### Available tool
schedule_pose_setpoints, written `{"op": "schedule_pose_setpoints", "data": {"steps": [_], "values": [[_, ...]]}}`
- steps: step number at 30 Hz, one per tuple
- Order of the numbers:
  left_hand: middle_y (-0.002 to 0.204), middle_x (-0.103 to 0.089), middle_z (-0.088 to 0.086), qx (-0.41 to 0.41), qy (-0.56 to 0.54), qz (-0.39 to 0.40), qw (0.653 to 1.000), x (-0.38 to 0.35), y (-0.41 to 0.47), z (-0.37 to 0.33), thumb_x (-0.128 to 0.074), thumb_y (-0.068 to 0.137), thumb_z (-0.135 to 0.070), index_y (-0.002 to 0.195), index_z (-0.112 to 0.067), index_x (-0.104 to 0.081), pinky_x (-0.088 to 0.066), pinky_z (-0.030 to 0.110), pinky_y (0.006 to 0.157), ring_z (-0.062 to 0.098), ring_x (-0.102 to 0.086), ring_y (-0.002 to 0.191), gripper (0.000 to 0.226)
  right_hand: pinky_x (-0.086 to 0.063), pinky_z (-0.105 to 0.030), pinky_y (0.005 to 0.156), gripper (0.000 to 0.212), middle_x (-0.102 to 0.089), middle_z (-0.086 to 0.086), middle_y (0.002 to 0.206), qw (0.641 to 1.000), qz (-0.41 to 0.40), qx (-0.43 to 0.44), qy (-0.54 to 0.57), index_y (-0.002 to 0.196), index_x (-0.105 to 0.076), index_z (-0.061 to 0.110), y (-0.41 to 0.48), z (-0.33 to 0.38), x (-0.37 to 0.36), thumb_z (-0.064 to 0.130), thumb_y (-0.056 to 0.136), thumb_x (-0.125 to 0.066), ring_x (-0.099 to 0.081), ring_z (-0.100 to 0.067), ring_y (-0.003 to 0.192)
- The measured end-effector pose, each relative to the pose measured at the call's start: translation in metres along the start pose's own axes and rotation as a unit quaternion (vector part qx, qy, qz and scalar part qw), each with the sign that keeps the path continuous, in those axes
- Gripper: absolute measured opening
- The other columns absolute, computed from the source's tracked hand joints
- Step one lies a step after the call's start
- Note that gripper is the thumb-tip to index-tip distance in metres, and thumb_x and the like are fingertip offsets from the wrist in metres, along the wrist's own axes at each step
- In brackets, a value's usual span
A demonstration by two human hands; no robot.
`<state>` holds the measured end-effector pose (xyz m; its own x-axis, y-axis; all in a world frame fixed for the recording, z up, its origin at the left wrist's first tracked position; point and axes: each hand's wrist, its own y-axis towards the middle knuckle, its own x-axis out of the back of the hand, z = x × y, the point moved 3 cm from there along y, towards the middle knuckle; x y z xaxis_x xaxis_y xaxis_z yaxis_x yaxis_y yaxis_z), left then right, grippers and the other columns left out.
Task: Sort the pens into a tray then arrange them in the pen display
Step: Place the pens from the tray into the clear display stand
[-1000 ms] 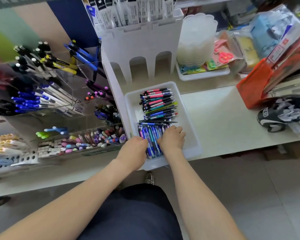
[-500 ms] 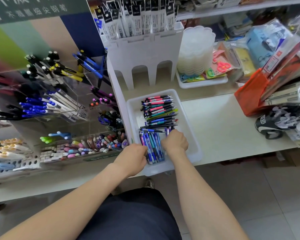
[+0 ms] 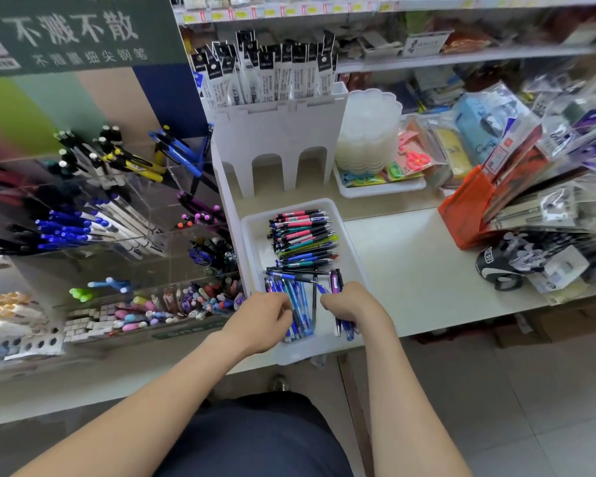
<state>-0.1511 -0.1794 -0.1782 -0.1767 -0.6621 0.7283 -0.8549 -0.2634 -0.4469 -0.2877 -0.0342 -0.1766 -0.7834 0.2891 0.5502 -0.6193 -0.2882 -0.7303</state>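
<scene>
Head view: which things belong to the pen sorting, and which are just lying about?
Job: white tray, stacked pens, blue pens gripped by the left hand, pen bundle in the right hand, pen display.
Lying about: refill packs, orange file holder, scissors pack, stacked plastic dishes.

The pale counter runs across the middle of the frame. A white tray of pens sits at its near edge. The clear pen display stands on the left, an orange box on the right.
</scene>
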Motion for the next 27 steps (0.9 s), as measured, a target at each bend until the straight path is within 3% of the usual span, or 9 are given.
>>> {"op": "schedule_pose_setpoints", "data": {"steps": [2,4,6,8,10,14,17,21,27], "values": [[0.090,-0.073,0.002,0.009,-0.093,-0.030,0.995,0.009,-0.002,-0.012,-0.045,0.109,-0.029,0.097,-0.017,-0.068,-0.058,0.042,0.081,0.023,-0.070,0.085,0.029,-0.040,-0.027,0.053,0.022,-0.053,-0.001,0.071,0.997,-0.025,0.053,0.056,0.080,-0.051,0.015,-0.012,0.009,-0.002,0.024,0.098,-0.059,-0.048,-0.018,0.059],[0.098,-0.076,0.004,0.047,-0.246,-0.048,0.967,0.021,-0.003,-0.024,-0.041,0.111,-0.037,0.102,-0.015,-0.070,-0.060,0.047,0.089,0.025,-0.073,0.094,0.037,-0.053,-0.030,0.059,0.010,-0.065,0.002,0.080,0.982,-0.060,0.133,0.123,0.094,-0.062,0.017,-0.025,0.023,-0.004,0.027,0.096,-0.061,-0.061,-0.016,0.067],[0.110,-0.076,0.006,0.084,-0.395,-0.039,0.914,0.034,-0.003,-0.034,-0.043,0.110,-0.048,0.113,-0.019,-0.072,-0.060,0.048,0.099,0.023,-0.075,0.102,0.041,-0.063,-0.039,0.078,0.027,-0.070,0.006,0.102,0.963,-0.072,0.190,0.177,0.119,-0.055,0.024,-0.039,0.038,-0.005,0.030,0.095,-0.066,-0.071,-0.013,0.088],[0.119,-0.072,0.016,0.083,-0.477,-0.029,0.874,0.051,-0.006,-0.042,-0.051,0.101,-0.063,0.122,-0.018,-0.072,-0.059,0.049,0.102,0.028,-0.074,0.108,0.053,-0.063,-0.040,0.081,0.046,-0.068,0.007,0.108,0.947,-0.080,0.231,0.208,0.124,-0.039,0.028,-0.054,0.053,-0.006,0.031,0.093,-0.072,-0.072,-0.012,0.095],[0.122,-0.072,0.019,0.054,-0.523,-0.020,0.851,0.067,-0.011,-0.049,-0.060,0.093,-0.071,0.129,-0.017,-0.071,-0.062,0.044,0.094,0.032,-0.074,0.110,0.066,-0.063,-0.039,0.079,0.058,-0.068,0.008,0.104,0.935,-0.105,0.267,0.208,0.122,-0.032,0.030,-0.067,0.067,-0.004,0.030,0.087,-0.078,-0.072,-0.015,0.095],[0.112,-0.079,0.018,0.023,-0.599,-0.023,0.800,0.089,-0.020,-0.056,-0.073,0.098,-0.042,0.126,-0.006,-0.073,-0.059,0.035,0.076,0.027,-0.077,0.096,0.046,-0.063,-0.044,0.084,0.089,-0.068,0.014,0.109,0.916,-0.136,0.336,0.173,0.141,-0.022,0.039,-0.085,0.089,0.004,0.026,0.076,-0.083,-0.072,-0.013,0.097],[0.111,-0.078,0.021,0.011,-0.595,-0.049,0.802,0.100,-0.022,-0.054,-0.070,0.102,-0.031,0.118,0.000,-0.075,-0.059,0.034,0.078,0.030,-0.076,0.096,0.036,-0.061,-0.045,0.092,0.113,-0.070,0.016,0.113,0.918,-0.128,0.342,0.153,0.156,-0.006,0.048,-0.092,0.100,0.006,0.035,0.074,-0.082,-0.070,-0.014,0.106],[0.087,-0.076,0.014,-0.005,-0.607,-0.067,0.792,0.112,-0.031,-0.063,-0.057,0.110,-0.026,0.100,-0.004,-0.076,-0.058,0.028,0.066,0.022,-0.072,0.076,0.030,-0.064,-0.045,0.090,0.117,-0.070,0.009,0.117,0.917,-0.106,0.322,0.210,0.155,-0.006,0.057,-0.095,0.105,0.010,0.040,0.073,-0.088,-0.074,-0.013,0.102],[0.092,-0.078,0.012,-0.041,-0.625,-0.059,0.777,0.115,-0.039,-0.065,-0.060,0.108,-0.023,0.105,-0.005,-0.075,-0.059,0.026,0.070,0.020,-0.075,0.082,0.023,-0.056,-0.042,0.104,0.122,-0.070,0.010,0.124,0.921,-0.093,0.347,0.149,0.161,0.014,0.049,-0.100,0.112,0.009,0.040,0.083,-0.079,-0.069,-0.014,0.116]]}}
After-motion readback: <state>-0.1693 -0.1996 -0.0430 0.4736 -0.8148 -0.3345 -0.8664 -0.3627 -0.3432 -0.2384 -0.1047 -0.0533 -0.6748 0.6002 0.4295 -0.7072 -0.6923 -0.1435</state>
